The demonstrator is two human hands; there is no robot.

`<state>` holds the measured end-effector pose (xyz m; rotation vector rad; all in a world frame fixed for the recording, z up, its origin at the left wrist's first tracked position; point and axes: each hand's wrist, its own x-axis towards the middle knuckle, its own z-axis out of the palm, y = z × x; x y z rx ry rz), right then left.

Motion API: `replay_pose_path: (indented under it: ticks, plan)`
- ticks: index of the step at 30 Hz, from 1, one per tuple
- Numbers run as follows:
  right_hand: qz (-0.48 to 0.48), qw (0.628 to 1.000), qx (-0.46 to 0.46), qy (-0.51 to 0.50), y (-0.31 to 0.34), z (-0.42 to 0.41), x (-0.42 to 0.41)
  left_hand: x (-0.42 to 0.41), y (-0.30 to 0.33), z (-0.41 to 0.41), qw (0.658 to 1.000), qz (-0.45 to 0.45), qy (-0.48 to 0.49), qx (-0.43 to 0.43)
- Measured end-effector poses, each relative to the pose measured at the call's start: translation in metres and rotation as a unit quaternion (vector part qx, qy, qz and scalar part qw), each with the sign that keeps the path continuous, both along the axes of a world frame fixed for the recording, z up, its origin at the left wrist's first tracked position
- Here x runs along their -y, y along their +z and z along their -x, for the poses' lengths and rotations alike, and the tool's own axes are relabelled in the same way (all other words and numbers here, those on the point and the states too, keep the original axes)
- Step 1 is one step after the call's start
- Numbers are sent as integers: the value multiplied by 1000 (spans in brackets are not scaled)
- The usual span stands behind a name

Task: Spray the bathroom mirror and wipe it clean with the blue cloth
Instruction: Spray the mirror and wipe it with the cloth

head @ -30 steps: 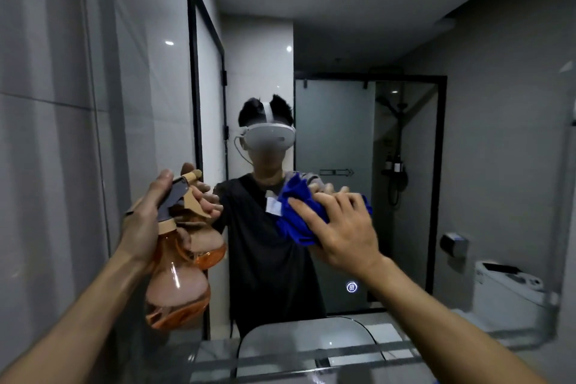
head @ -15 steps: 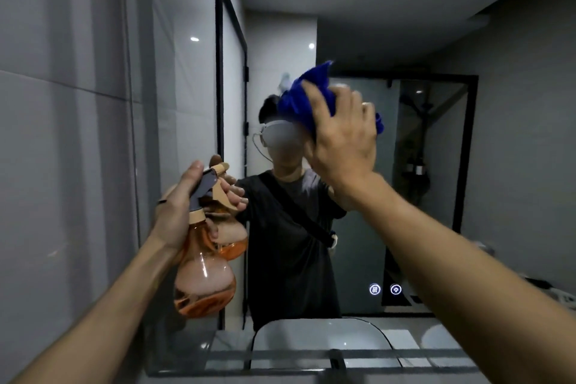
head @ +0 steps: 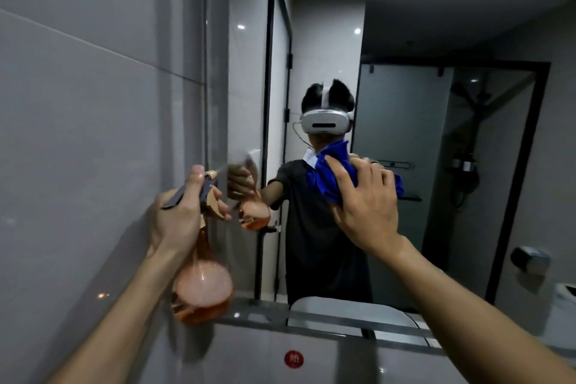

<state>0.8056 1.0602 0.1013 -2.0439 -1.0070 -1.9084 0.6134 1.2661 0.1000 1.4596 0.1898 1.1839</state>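
The bathroom mirror (head: 405,25) fills the wall ahead and reflects a person in a headset. My right hand (head: 366,206) presses the bunched blue cloth (head: 330,174) flat against the glass at mid height. My left hand (head: 184,212) grips the neck and trigger of an orange spray bottle (head: 202,290), its nozzle aimed at the mirror's left part. A pale mist patch (head: 246,157) shows on the glass just past the nozzle. The bottle holds orange liquid at its base.
A grey tiled wall (head: 78,134) stands close on the left. A narrow ledge (head: 327,321) runs under the mirror, with a red round sticker (head: 294,359) on the panel below. The mirror reflects a shower enclosure and a toilet at the right.
My right hand has brought the blue cloth down the mirror from head height to chest height. The left hand has raised the bottle toward the glass and a mist has appeared.
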Motion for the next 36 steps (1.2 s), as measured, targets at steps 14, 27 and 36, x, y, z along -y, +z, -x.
replay_pose_path:
  ticks: [14, 27, 36]
  plan:
    - [-90, 995, -44, 10, 134, 37, -117, 8, -15, 39, 999, -9, 7, 51]
    - [230, 969, 54, 72, -32, 39, -122, 13, -9, 45, 999, -13, 1, 47]
    - [-19, 1000, 12, 15, 127, 30, -98, 13, 3, 44, 995, -3, -49, 85]
